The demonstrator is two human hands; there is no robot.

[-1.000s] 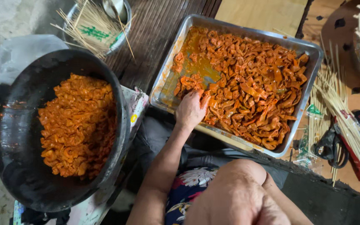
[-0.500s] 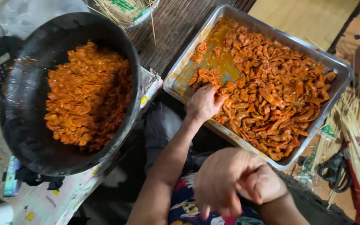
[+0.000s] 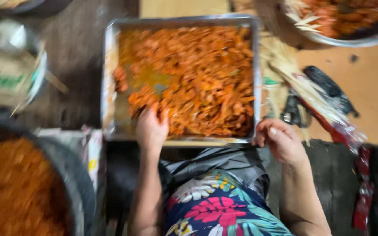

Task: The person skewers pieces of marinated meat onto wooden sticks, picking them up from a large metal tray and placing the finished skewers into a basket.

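A rectangular metal tray (image 3: pixel 108 74) lies in front of me, filled with orange-red marinated meat pieces (image 3: pixel 202 74). My left hand (image 3: pixel 152 126) reaches over the tray's near edge and rests its fingers on the meat at the near left; whether it grips a piece is blurred. My right hand (image 3: pixel 281 140) sits at the tray's near right corner, fingers curled on the rim. The whole view is motion-blurred.
A big dark pan (image 3: pixel 73 175) of the same orange meat stands at the lower left. Bamboo skewers (image 3: pixel 298 83) and scissors (image 3: pixel 292 111) lie right of the tray. A bowl (image 3: pixel 351 39) with meat and skewers is at the top right, a metal bowl (image 3: pixel 14 65) at the left.
The view has swung right and blurred. My right hand moved from my lap to the tray's near right corner. My left hand stays on the meat.
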